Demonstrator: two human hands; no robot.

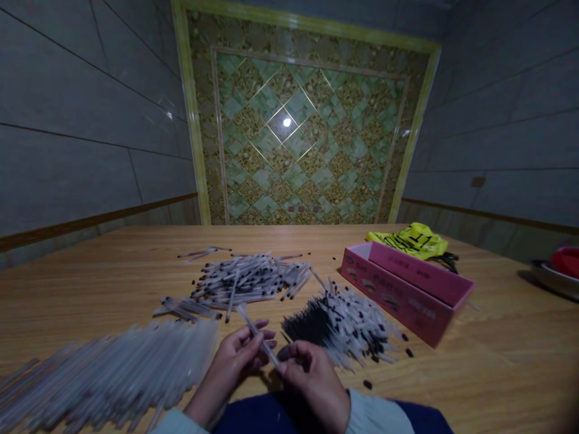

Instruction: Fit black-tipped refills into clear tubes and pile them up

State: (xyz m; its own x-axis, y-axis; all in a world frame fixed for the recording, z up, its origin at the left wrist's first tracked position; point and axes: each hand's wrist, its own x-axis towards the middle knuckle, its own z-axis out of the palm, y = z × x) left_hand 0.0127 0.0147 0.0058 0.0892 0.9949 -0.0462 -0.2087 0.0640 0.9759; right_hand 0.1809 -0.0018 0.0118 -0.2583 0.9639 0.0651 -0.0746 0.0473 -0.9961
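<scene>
A slim clear plastic tube [247, 319] slants between my hands, its upper end pointing away to the left. My left hand [236, 355] pinches it near the middle with thumb and fingers. At the lower end, the thumb and fingers of my right hand [312, 371] close on it; whatever they cover there is hidden. Left of my hands lies a wide layer of similar clear tubes [122, 367]. Beyond them is a heap of tubes with dark ends [253, 277]. Close to my right hand spreads a pile of small whitish pieces [357, 319] beside black, bristle-like pieces [307, 325].
A pink open box [398, 295] stands right of the piles, with a yellow plastic bag [420, 238] behind it. Small black caps [367, 384] lie scattered on the wooden table [506, 361]. A dish with something red [565, 262] sits at the far right.
</scene>
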